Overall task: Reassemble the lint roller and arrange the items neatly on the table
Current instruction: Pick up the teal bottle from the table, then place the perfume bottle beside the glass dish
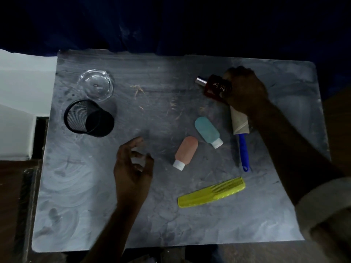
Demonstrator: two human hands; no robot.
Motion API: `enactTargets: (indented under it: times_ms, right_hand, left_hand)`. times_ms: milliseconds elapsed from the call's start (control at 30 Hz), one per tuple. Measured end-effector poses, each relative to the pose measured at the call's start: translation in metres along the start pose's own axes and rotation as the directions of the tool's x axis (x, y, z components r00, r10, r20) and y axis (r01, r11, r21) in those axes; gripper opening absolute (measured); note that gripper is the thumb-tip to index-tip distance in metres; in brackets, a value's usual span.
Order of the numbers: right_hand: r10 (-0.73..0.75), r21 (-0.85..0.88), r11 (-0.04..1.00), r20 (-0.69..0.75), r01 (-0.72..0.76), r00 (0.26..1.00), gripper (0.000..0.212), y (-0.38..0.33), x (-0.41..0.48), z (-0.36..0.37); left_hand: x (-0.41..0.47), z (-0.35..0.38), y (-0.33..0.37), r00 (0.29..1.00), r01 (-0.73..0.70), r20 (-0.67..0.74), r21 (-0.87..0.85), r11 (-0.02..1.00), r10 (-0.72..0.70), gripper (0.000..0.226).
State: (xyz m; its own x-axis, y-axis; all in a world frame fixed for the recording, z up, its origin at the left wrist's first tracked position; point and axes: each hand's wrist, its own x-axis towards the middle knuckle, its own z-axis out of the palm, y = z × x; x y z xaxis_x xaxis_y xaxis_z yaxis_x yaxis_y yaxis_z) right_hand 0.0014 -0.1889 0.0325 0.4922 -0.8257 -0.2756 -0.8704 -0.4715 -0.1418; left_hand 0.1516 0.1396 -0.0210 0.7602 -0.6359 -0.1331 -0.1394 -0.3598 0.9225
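Note:
The lint roller [239, 123] lies at the right of the grey table [95, 186], its pale roll on a blue handle [243, 152] that points toward me. My right hand [247, 90] is closed around a dark red perfume bottle [215, 86] with a silver cap, just above the roller's far end. My left hand [133, 168] hovers over the table's middle with fingers curled apart, holding nothing. A teal bottle [208, 132] and a pink bottle [185, 153], both white-capped, lie left of the roller. A yellow-green comb [211, 192] lies nearer me.
A black mesh cup [88, 118] lies on its side at the left, with a clear glass dish [96, 85] behind it. White blocks [20, 92] border the table's left edge. Dark blue cloth [171, 25] hangs behind the far edge.

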Motion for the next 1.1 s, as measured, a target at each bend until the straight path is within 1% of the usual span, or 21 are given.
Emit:
enactTargets:
  times_ms: [67, 100, 167, 233, 367, 467, 500, 567, 600, 633, 667, 733, 767, 800, 833, 900, 933, 967, 1033, 1100]
  right_hand:
    - [-0.003, -0.025, 1.0, 0.112, 0.006, 0.994, 0.083, 0.006, 0.017, 0.004]
    - [-0.017, -0.021, 1.0, 0.138, 0.02, 0.99, 0.09, 0.007, 0.022, 0.007]
    - [-0.052, -0.033, 0.998, 0.167, 0.059, 0.985, 0.1, 0.006, 0.029, 0.014]
    - [-0.078, -0.047, 0.995, 0.174, 0.088, 0.982, 0.106, 0.005, 0.032, 0.018]
    - [-0.12, -0.028, 0.992, 0.121, 0.125, 0.985, 0.105, 0.007, 0.034, 0.022]
    - [-0.135, 0.014, 0.991, 0.008, 0.135, 0.991, 0.1, 0.007, 0.032, 0.014]
    - [-0.124, 0.065, 0.99, -0.038, 0.126, 0.992, 0.1, 0.005, 0.03, 0.01]
    - [-0.08, 0.24, 0.965, -0.1, 0.103, 0.992, 0.103, -0.001, 0.022, 0.001]
    - [-0.056, 0.346, 0.934, -0.115, 0.093, 0.992, 0.103, -0.006, 0.015, -0.003]
    - [-0.03, 0.47, 0.879, -0.124, 0.085, 0.992, 0.1, -0.013, 0.007, -0.006]
    - [-0.002, 0.61, 0.789, -0.123, 0.077, 0.992, 0.093, -0.023, -0.003, -0.007]
    - [0.062, 0.848, 0.528, -0.078, 0.034, 0.995, 0.073, -0.048, -0.024, -0.003]
    - [0.09, 0.914, 0.405, -0.045, 0.005, 0.995, 0.067, -0.061, -0.032, 0.002]
    - [0.117, 0.951, 0.309, -0.007, -0.03, 0.993, 0.064, -0.073, -0.039, 0.009]
    - [0.131, 0.971, 0.23, 0.031, -0.061, 0.991, 0.064, -0.083, -0.045, 0.016]
    - [0.136, 0.989, 0.124, 0.067, -0.084, 0.988, 0.064, -0.101, -0.05, 0.025]
    - [0.146, 0.991, 0.11, 0.061, -0.077, 0.987, 0.063, -0.108, -0.049, 0.027]
    - [0.162, 0.99, 0.133, 0.034, -0.056, 0.986, 0.061, -0.114, -0.047, 0.027]
    - [0.175, 0.976, 0.22, -0.044, 0.004, 0.984, 0.056, -0.12, -0.041, 0.028]
    - [0.153, 0.958, 0.28, -0.105, 0.059, 0.983, 0.05, -0.125, -0.036, 0.03]
  left_hand:
    - [-0.001, 0.002, 0.002, 1.0, -0.004, 0.004, -0.003, 1.0, 0.004, 0.044]
    - [-0.001, 0.003, 0.002, 1.0, -0.004, 0.006, -0.003, 1.0, 0.004, 0.045]
    - [-0.003, 0.003, 0.001, 1.0, -0.005, 0.01, -0.003, 1.0, 0.005, 0.046]
    - [-0.004, 0.002, -0.001, 1.0, -0.006, 0.011, -0.001, 1.0, 0.006, 0.047]
    - [-0.005, 0.001, -0.001, 1.0, 0.005, 0.002, -0.039, 0.999, -0.005, 0.044]
    - [-0.003, 0.0, 0.001, 1.0, -0.019, 0.007, -0.028, 0.999, 0.019, 0.045]
    - [-0.002, 0.0, 0.003, 1.0, -0.021, 0.014, -0.024, 1.0, 0.021, 0.044]
    - [0.003, 0.003, 0.009, 0.999, -0.012, 0.051, -0.032, 0.999, 0.013, 0.041]
    - [0.006, 0.007, 0.014, 0.997, -0.006, 0.077, -0.042, 0.999, 0.009, 0.039]
    - [0.009, 0.012, 0.02, 0.995, -0.007, 0.103, -0.053, 0.999, 0.012, 0.038]
    - [0.013, 0.018, 0.028, 0.991, -0.018, 0.129, -0.069, 0.997, 0.027, 0.038]
    - [0.024, 0.033, 0.048, 0.98, -0.059, 0.184, -0.114, 0.992, 0.079, 0.043]
    - [0.031, 0.041, 0.057, 0.974, -0.078, 0.202, -0.13, 0.988, 0.103, 0.046]
    - [0.039, 0.049, 0.067, 0.969, -0.095, 0.216, -0.135, 0.986, 0.123, 0.049]
    - [0.047, 0.056, 0.074, 0.964, -0.113, 0.227, -0.125, 0.986, 0.139, 0.052]
    - [0.061, 0.067, 0.08, 0.958, -0.134, 0.241, -0.095, 0.987, 0.153, 0.058]
    - [0.066, 0.069, 0.079, 0.96, -0.124, 0.243, -0.083, 0.989, 0.141, 0.063]
    - [0.07, 0.069, 0.077, 0.962, -0.114, 0.239, -0.075, 0.991, 0.129, 0.066]
    - [0.076, 0.066, 0.07, 0.965, -0.114, 0.227, -0.075, 0.991, 0.128, 0.07]
    - [0.082, 0.063, 0.065, 0.969, -0.12, 0.21, -0.075, 0.99, 0.133, 0.07]
